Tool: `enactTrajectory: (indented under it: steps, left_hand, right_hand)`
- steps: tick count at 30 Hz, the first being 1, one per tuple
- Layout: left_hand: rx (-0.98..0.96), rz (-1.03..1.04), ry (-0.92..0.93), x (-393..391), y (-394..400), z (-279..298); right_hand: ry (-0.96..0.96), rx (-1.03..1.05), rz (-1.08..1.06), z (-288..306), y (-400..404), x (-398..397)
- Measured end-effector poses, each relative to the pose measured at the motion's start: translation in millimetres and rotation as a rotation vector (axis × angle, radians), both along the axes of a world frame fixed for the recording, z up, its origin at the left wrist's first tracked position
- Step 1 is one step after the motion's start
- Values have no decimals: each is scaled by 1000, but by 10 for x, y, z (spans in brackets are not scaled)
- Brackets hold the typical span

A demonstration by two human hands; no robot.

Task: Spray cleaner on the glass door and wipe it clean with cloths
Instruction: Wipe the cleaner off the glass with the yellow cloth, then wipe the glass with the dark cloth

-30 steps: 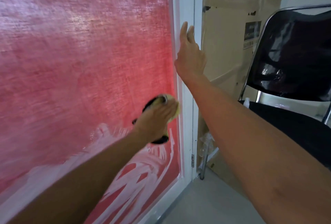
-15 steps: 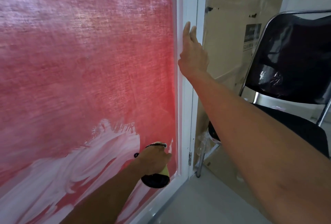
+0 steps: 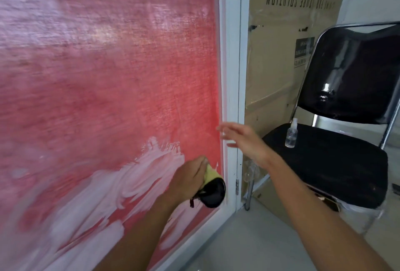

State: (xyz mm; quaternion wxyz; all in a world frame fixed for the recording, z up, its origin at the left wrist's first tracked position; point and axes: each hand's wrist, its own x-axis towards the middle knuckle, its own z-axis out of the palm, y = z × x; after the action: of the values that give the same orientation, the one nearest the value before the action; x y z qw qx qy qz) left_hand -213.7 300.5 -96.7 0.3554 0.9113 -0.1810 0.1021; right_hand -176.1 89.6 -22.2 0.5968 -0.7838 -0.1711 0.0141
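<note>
Left hand [image 3: 190,178] clamped round a bunched yellow-and-black cloth [image 3: 211,188] — long axis pointing toward five o'clock, pressed on the red-backed glass door [image 3: 108,76]. Right hand [image 3: 242,138] at one o'clock of it — fingers spread, gripping nothing.

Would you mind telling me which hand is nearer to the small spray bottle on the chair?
The right hand: it hovers just left of the spray bottle. The left hand is lower and farther left, against the glass.

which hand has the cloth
The left hand, low on the glass, grips the yellow-and-black cloth. The right hand is open and empty.
</note>
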Motion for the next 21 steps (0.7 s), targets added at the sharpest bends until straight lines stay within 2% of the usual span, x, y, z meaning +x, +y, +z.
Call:
enactTrajectory:
  steps: [2,5,6,8,11,13,15,17,18,19,21]
  left_hand:
    - [-186,33,62,-83,21,135]
    - [-863,47,285,-290,-31,365]
    - [-1081,-4,385,-369,-25,412]
    - [-1333,-195,586,-523,13,449]
    - [-1469,-266,712,-765,-27,497]
    - [-1433,-405,809,-930,-65,504]
    - [-1407,-656,688,-1180,-133,713]
    - [-1465,-352,673,-1305,-149,762]
    - [-1504,-367,656,-1310,-89,734]
    - [-1532,-564,659,-1354,-105,760]
    - [-1533,-544,724,-1499,-159,742]
  right_hand:
    - [61,31,38,-178,85,-193]
    - [179,150,65,-296,221,-482]
    - [208,187,83,-320,265,-582]
    - [243,245,131,-347,338,-788]
    - [287,327,131,-325,383,-1028]
    - [275,348,117,-287,362,-1123]
    - [262,341,89,-246,332,-1184]
    - [266,328,16,-210,311,-1239]
    - [270,333,-32,-194,305,-1267]
    - [273,342,-82,-183,297,-1283]
    - [273,369,-170,-166,274,-1308]
